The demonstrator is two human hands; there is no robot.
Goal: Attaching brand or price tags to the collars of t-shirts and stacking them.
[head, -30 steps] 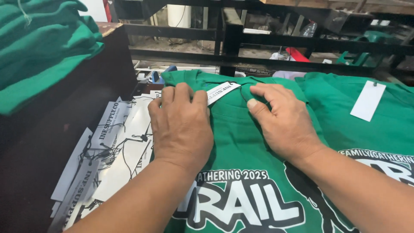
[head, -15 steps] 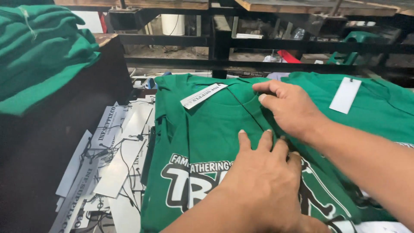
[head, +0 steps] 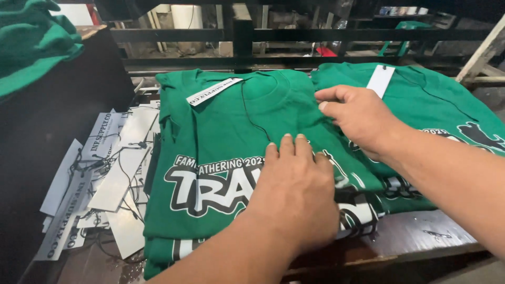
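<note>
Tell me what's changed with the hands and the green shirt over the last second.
The left hand slid from up near the collar down onto the printed chest of the shirt, pressing flat. The right hand stayed near the top right, its fingers now at the shirt's folded edge. The shirt's tag lies uncovered. The second shirt and the loose tags at left stayed put.

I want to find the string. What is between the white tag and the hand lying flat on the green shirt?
In the head view, a thin black string runs over bare green shirt from the white tag toward the left hand.
</note>
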